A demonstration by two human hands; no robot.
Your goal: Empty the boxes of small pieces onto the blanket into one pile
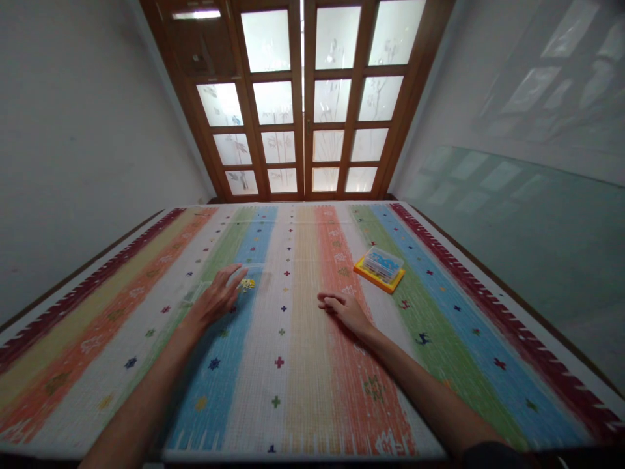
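My left hand lies flat with its fingers stretched out on a clear plastic bag spread on the striped cloth. A small cluster of yellow pieces sits right at its fingertips, seemingly inside the bag. My right hand rests on the orange stripe near the middle, with its fingers curled in; nothing shows in them. About a hand's width separates the two hands.
A colourful striped cloth covers the whole table. An orange tray with a clear lidded box on it stands to the right, beyond my right hand. Wooden doors with frosted glass close the far end; white walls run along both sides.
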